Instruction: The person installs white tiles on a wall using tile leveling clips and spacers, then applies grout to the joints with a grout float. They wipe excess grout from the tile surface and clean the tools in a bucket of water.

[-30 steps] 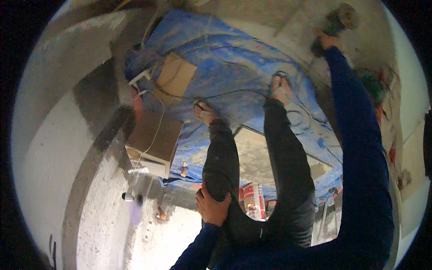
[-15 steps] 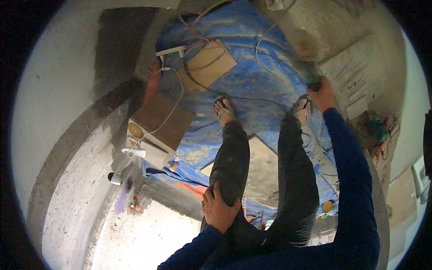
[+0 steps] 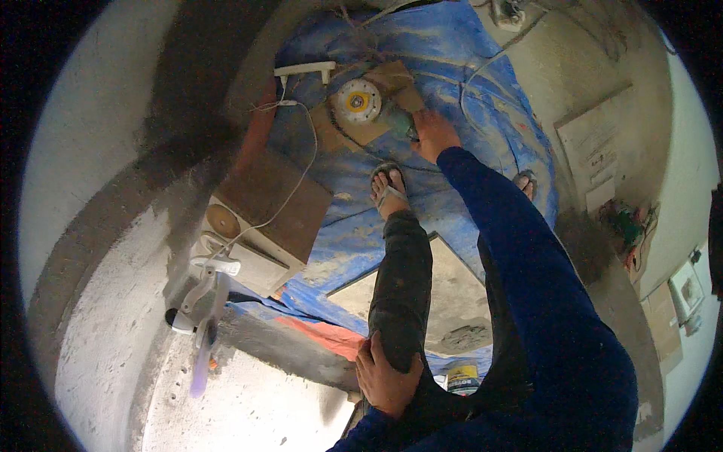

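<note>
My right hand (image 3: pixel 437 135) is closed round the green body of an angle grinder (image 3: pixel 404 124), held out ahead of my feet. Its round white disc (image 3: pixel 351 113) has a yellow centre and faces up, above a piece of brown cardboard (image 3: pixel 325 129). Part of the grinder's grip is hidden behind my fingers. My left hand (image 3: pixel 388 377) rests on my left leg just above the knee, fingers spread, holding nothing.
A dusty blue tarp (image 3: pixel 452 203) covers the floor, with cables across it. A white power strip (image 3: pixel 305 68) lies beyond the cardboard. To the left stands a brown box (image 3: pixel 275 203) by a white fan-like thing (image 3: pixel 199 294). A flat slab (image 3: pixel 452 279) lies between my legs.
My right hand has swung left with the grinder, from beside my right foot to over the cardboard. My left hand stays on my leg. The view has shifted slightly.
</note>
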Demonstrator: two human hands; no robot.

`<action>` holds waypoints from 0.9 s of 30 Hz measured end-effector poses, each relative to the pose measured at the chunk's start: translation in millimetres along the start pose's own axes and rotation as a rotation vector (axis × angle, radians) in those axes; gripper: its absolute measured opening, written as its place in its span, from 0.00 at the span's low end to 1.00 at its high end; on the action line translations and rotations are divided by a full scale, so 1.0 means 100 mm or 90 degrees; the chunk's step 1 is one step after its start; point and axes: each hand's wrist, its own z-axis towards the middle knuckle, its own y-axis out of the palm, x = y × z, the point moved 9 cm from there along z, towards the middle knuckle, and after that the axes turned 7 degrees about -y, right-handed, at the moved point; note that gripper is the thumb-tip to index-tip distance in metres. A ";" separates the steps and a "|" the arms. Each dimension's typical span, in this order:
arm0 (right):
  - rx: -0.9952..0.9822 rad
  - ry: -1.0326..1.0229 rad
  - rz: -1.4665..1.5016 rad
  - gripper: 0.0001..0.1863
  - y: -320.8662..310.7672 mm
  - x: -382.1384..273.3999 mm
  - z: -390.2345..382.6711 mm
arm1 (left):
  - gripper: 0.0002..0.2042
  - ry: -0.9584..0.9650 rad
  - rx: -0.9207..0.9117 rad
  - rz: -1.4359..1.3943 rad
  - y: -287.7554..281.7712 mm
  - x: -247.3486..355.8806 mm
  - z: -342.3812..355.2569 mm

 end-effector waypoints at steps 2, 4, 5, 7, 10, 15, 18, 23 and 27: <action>0.007 0.001 -0.032 0.39 -0.01 0.00 0.15 | 0.42 -0.003 0.011 -0.018 -0.02 -0.05 0.02; -0.005 0.025 -0.050 0.40 0.02 0.04 0.29 | 0.42 -0.041 0.011 -0.031 -0.02 -0.13 0.04; -0.014 0.039 -0.057 0.41 0.06 0.06 0.33 | 0.42 -0.064 -0.004 -0.031 -0.01 -0.16 0.05; 0.001 0.033 -0.067 0.41 0.11 0.08 0.40 | 0.42 -0.058 0.003 -0.057 -0.03 -0.16 0.06; 0.017 0.036 -0.115 0.41 0.24 0.16 0.41 | 0.42 -0.066 0.012 -0.069 -0.06 -0.16 0.06; 0.035 0.059 -0.087 0.40 0.34 0.36 0.28 | 0.43 -0.056 -0.001 -0.069 -0.05 -0.10 0.03; -0.018 0.094 -0.069 0.39 0.32 0.47 0.12 | 0.43 -0.038 -0.018 -0.060 -0.05 0.01 0.01; -0.032 0.135 -0.041 0.38 0.23 0.47 -0.07 | 0.42 -0.046 -0.044 -0.032 -0.03 0.11 0.01; 0.046 0.165 -0.072 0.33 0.10 0.43 -0.17 | 0.40 -0.043 -0.042 -0.046 -0.02 0.10 0.05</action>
